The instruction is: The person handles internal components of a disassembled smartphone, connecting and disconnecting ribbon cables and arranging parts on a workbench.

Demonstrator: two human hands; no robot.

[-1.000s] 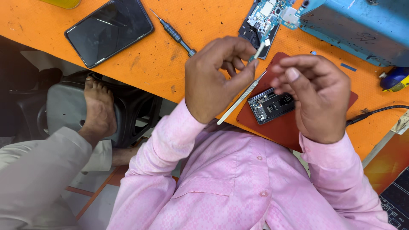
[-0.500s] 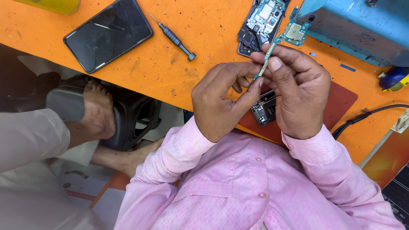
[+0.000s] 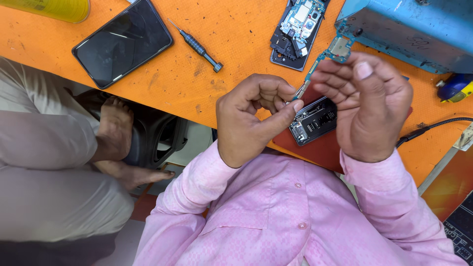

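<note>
My left hand (image 3: 253,116) and my right hand (image 3: 367,106) are raised together over the orange workbench (image 3: 162,74). Both pinch a thin flex strip with a small circuit board (image 3: 337,48) at its far end; my left hand grips the strip's near end, my right hand its middle. Under my hands an opened phone body (image 3: 314,120) lies on a dark red mat (image 3: 320,150), its inner parts showing.
A black phone (image 3: 123,42) lies screen up at the left, a small screwdriver (image 3: 197,46) beside it. A second opened phone frame (image 3: 297,29) lies at the top. A blue metal box (image 3: 419,27), a black cable (image 3: 433,127) and a yellow can (image 3: 49,7) are also here. Another person's bare feet (image 3: 116,130) rest below the bench.
Both hands have come together and lifted the strip with its small board up off the phone body. The other person's legs shifted at the left.
</note>
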